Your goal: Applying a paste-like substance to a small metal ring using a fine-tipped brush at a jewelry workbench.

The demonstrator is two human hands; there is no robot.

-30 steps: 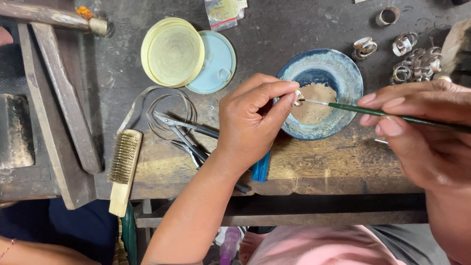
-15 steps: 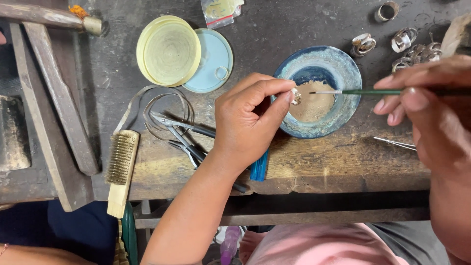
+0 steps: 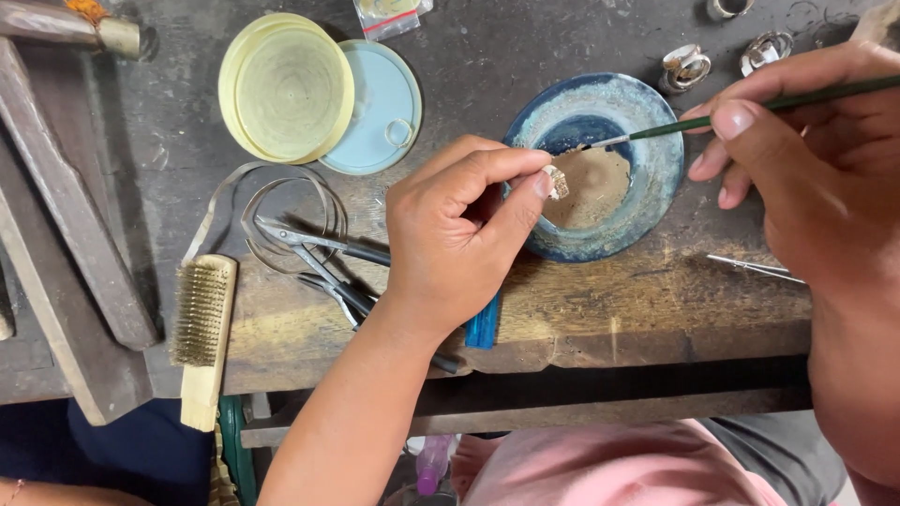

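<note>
My left hand pinches a small silver piece between thumb and forefinger, right over the near rim of a blue ceramic dish. The dish holds a tan paste. My right hand grips a thin green-handled brush; its tip dips into the far side of the paste, a short way above the silver piece and apart from it.
A yellow lid overlaps a pale blue lid at the back. Pliers lie on coiled wire beside a brass wire brush. Silver rings sit behind the dish. Tweezers rest near the wooden bench's front edge.
The brush tip has drawn away from the silver piece and moved up into the paste. My right hand has shifted up and right; my left hand has stayed over the dish.
</note>
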